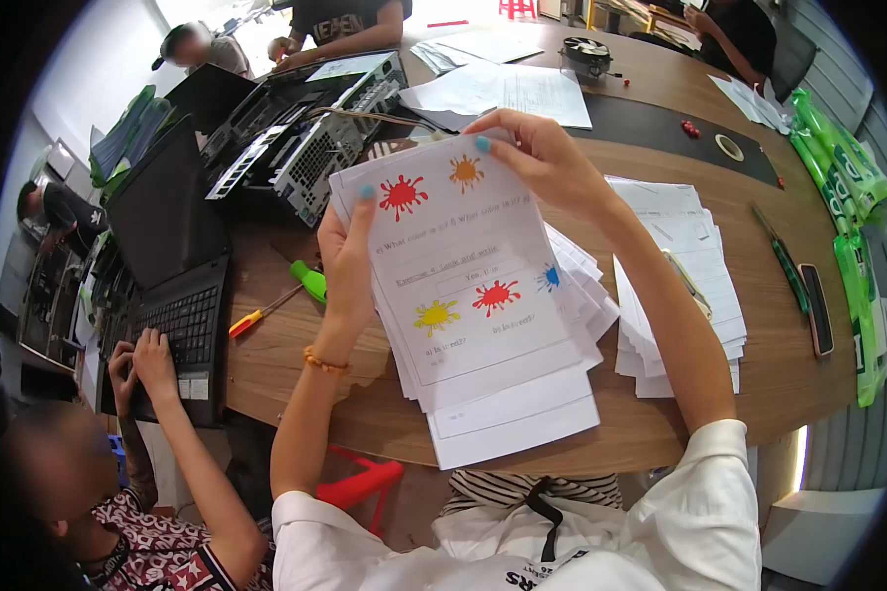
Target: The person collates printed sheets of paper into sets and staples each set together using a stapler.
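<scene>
Between my two hands is a printed worksheet (443,266) with red, orange, yellow and blue paint splats and lines of text. My left hand (347,251) grips its left edge, thumb on the front. At the top edge, my right hand (527,153) pinches the paper between thumb and fingers. Beneath the worksheet lies a loose pile of white sheets (517,428), fanned out to the right and reaching past the table's front edge. Another stack of papers (675,286) rests on the table under my right forearm, with a paper clip-shaped metal piece (687,281) on it.
At left a person types on a black laptop (172,295). Nearby lie screwdrivers (256,313) and an opened computer case (335,128). Behind are papers (503,94), a cooling fan (586,57) and a tape roll (729,148). A phone (815,310) and green packages (848,187) are at right.
</scene>
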Available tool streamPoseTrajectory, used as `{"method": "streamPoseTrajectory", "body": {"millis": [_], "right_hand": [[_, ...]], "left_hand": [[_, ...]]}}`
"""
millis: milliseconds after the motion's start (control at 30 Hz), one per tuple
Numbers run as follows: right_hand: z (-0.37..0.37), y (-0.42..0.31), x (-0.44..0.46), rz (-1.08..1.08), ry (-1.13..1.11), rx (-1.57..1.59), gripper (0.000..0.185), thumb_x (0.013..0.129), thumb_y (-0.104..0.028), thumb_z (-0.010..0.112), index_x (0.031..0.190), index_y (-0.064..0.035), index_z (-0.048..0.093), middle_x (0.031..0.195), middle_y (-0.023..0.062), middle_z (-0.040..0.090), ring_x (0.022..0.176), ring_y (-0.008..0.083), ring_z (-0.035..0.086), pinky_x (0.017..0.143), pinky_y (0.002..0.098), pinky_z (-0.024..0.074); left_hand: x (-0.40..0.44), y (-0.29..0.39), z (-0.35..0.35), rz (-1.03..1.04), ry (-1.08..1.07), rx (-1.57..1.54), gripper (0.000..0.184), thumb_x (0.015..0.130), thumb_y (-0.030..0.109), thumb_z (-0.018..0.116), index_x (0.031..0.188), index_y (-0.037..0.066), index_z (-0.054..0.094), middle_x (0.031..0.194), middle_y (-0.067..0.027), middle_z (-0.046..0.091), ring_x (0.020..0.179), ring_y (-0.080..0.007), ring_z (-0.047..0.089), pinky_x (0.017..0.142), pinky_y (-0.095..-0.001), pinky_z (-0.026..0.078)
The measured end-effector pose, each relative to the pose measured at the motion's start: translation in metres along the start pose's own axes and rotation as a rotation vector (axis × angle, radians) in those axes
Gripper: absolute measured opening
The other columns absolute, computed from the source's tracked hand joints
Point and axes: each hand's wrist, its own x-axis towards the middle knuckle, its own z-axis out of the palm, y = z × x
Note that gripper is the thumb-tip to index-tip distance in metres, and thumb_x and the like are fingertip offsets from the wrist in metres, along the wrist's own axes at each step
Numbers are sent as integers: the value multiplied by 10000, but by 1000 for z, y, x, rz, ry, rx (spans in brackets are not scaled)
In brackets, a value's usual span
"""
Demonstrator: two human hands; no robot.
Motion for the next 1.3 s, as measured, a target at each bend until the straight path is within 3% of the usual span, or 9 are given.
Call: {"method": "streamPoseTrajectory", "body": {"millis": [167, 333, 400, 433, 533, 700, 833, 1000, 1300], "right_hand": [[-8, -8, -10, -70, 244, 135, 193, 848, -39, 465, 961, 21, 609, 754, 81, 623, 696, 94, 574, 623, 242, 482], [-58, -33, -64, 301, 115, 44, 303, 917, -198, 474, 1143, 3, 472, 992, 101, 570, 833, 137, 581, 666, 227, 499], [-93, -21, -110, 290, 37, -598, 386, 868, -259, 560, 1114, 25, 475, 975, 130, 574, 821, 194, 581, 690, 277, 494], [-98, -23, -137, 377, 16, -761, 660, 742, -473, 659, 1079, 64, 477, 1012, 221, 561, 935, 325, 566, 799, 403, 457], [-81, -14, -195, 354, -59, -1125, 634, 717, -400, 704, 1062, 73, 462, 1033, 196, 511, 955, 310, 510, 863, 372, 417], [-78, -17, -199, 567, 112, -963, 361, 833, -204, 592, 1083, 20, 458, 1005, 187, 534, 909, 294, 553, 801, 378, 438], [-93, -75, -161, 134, 226, -621, 298, 835, -130, 554, 1087, -14, 446, 919, 158, 588, 828, 309, 586, 731, 349, 443], [-91, -131, -112, -331, -95, -1311, 330, 742, -272, 678, 933, -42, 539, 828, 95, 611, 750, 229, 607, 623, 315, 455], [-62, -133, -97, -384, -263, -1579, 366, 673, -381, 699, 707, -50, 547, 667, 42, 565, 652, 169, 591, 550, 277, 449]], "left_hand": [[-2, 0, 5, -187, -125, -12, 239, 837, 117, 599, 1035, -8, 552, 916, -80, 640, 780, -127, 611, 683, -247, 495], [-6, -2, 3, -235, -216, 159, 193, 797, 48, 629, 974, -22, 601, 888, -88, 653, 773, -124, 612, 673, -258, 495], [-3, 1, -3, -249, -238, 101, 185, 798, 47, 628, 968, -23, 605, 883, -87, 653, 750, -120, 613, 654, -251, 496], [-3, 2, -3, -250, -254, 79, 178, 798, 45, 627, 961, -24, 608, 879, -86, 653, 728, -117, 613, 634, -245, 496], [-8, 13, 5, -152, -286, 201, 159, 808, 56, 618, 939, -33, 609, 849, -87, 654, 698, -115, 613, 608, -243, 496], [-18, 23, 11, 16, -392, 405, 153, 824, 71, 597, 927, -41, 601, 799, -81, 652, 660, -105, 605, 593, -229, 484], [-21, 33, 20, 450, -463, 723, 189, 778, 1, 571, 963, -14, 608, 756, -105, 650, 612, -127, 609, 575, -221, 468], [-27, 36, 29, 466, -530, 688, 371, 656, -111, 509, 991, 6, 617, 784, -129, 654, 660, -165, 641, 603, -230, 472], [-29, 38, 27, 539, -614, 700, 487, 579, -165, 483, 1011, 15, 617, 904, -120, 661, 756, -231, 657, 654, -276, 501]]}}
